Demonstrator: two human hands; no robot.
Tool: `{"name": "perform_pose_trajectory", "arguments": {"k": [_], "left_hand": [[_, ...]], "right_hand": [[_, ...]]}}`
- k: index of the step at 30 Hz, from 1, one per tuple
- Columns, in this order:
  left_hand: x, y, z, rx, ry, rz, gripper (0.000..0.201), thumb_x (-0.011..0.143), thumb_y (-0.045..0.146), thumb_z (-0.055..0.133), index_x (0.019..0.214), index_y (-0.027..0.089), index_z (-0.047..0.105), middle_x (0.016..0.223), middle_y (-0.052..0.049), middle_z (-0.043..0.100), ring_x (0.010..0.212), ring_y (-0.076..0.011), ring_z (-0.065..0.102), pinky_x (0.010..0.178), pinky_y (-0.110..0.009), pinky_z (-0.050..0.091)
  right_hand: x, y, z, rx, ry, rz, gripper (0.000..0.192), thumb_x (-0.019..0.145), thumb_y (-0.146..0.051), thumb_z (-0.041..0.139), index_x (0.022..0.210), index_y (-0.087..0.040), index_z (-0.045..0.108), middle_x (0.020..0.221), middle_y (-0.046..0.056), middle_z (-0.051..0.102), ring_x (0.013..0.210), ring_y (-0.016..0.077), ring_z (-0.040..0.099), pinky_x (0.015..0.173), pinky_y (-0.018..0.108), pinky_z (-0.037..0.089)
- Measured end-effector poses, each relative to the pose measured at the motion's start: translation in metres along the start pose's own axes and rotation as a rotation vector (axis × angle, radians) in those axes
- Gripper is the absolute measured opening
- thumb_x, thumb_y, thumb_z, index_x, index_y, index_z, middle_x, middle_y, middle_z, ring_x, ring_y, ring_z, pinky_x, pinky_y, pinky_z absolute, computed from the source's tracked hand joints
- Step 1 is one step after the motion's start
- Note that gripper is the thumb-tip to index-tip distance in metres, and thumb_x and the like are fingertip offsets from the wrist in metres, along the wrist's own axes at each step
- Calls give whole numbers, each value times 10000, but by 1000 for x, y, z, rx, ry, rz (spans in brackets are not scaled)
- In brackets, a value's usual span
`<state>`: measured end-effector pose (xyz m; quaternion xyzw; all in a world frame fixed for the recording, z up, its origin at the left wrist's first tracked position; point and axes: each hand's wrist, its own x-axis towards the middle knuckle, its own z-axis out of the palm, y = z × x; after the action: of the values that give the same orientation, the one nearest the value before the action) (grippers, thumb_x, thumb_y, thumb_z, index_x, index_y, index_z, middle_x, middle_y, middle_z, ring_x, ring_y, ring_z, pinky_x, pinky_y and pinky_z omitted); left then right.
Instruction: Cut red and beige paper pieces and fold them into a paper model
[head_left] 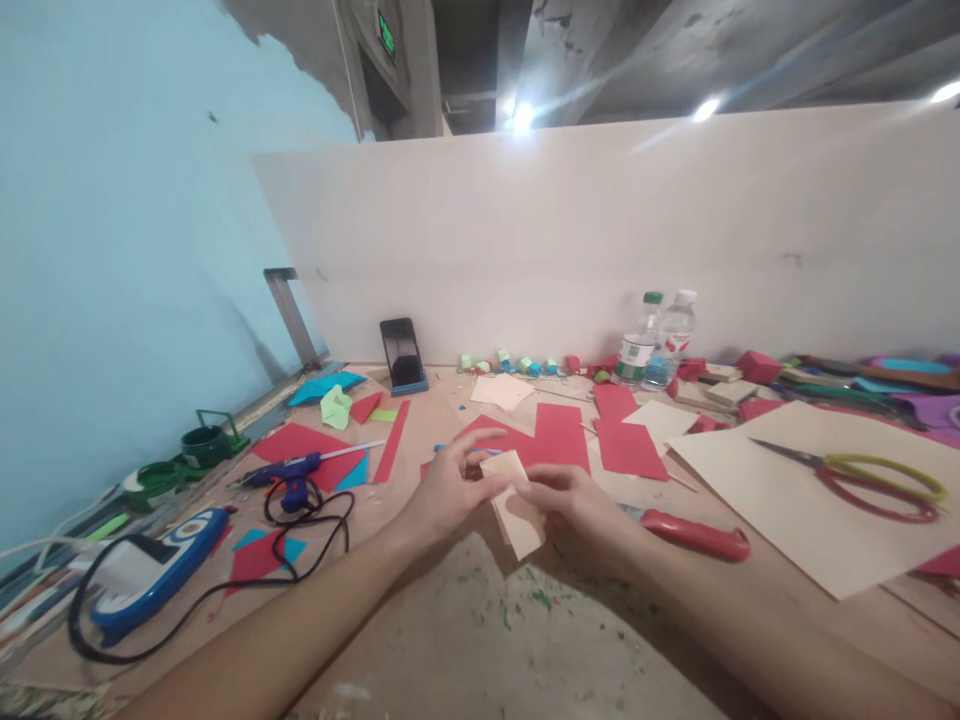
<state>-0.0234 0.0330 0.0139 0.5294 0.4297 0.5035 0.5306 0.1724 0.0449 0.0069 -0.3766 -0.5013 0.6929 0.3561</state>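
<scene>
Between both hands, above the near middle of the table, is a small folded piece of cream paper [523, 522]. My left hand [459, 478] pinches its upper left side, thumb on the near face. On its right edge, the fingers of my right hand [570, 500] are closed too. The strip hangs tilted, its lower end free of the fingers. Just beyond the hands lie pieces of red paper [562, 432]. Beside my right hand rests a knife with a red handle [697, 533], its blade partly hidden by the hand.
Scissors [862, 478] lie on a large cream sheet [817, 540] at right. A blue glue gun [296, 478] and its black cord lie left, near a blue-white power strip [165, 570]. A phone [402, 352] stands at the back; two bottles [637, 345] stand back right.
</scene>
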Motion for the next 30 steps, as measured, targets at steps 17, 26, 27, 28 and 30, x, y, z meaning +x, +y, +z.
{"name": "perform_pose_trajectory", "arguments": {"k": [17, 26, 27, 28, 30], "left_hand": [[0, 3, 2, 95, -21, -25, 429, 714, 564, 786, 635, 160, 666, 555, -23, 640, 531, -127, 545, 584, -261, 421], [-1, 3, 1, 150, -2, 25, 413, 791, 538, 709, 618, 168, 649, 564, -28, 641, 540, -138, 550, 611, -273, 426], [-1, 3, 1, 155, -3, 30, 416, 799, 536, 702, 617, 166, 652, 570, -31, 644, 545, -138, 551, 618, -273, 426], [-1, 3, 1, 160, -5, 36, 417, 805, 534, 697, 617, 164, 654, 576, -32, 645, 550, -138, 553, 627, -274, 429], [-1, 3, 0, 165, -8, 46, 413, 807, 530, 696, 620, 165, 656, 583, -33, 648, 562, -143, 561, 642, -277, 437]], "right_hand": [[-1, -3, 2, -159, 106, 8, 588, 568, -637, 922, 769, -110, 753, 749, 67, 696, 681, 171, 565, 638, 305, 365], [-1, -6, 4, -201, 127, -2, 557, 544, -609, 907, 730, -111, 743, 711, 51, 673, 676, 165, 542, 654, 307, 364], [-1, -6, 4, -202, 129, -2, 560, 538, -611, 906, 731, -111, 742, 713, 53, 674, 680, 169, 546, 659, 309, 368], [-1, -6, 4, -203, 131, -3, 563, 535, -612, 906, 733, -111, 741, 716, 55, 676, 685, 172, 550, 665, 311, 372], [0, -6, 5, -204, 133, -7, 565, 532, -613, 906, 733, -113, 739, 720, 56, 677, 691, 174, 551, 673, 313, 378]]}}
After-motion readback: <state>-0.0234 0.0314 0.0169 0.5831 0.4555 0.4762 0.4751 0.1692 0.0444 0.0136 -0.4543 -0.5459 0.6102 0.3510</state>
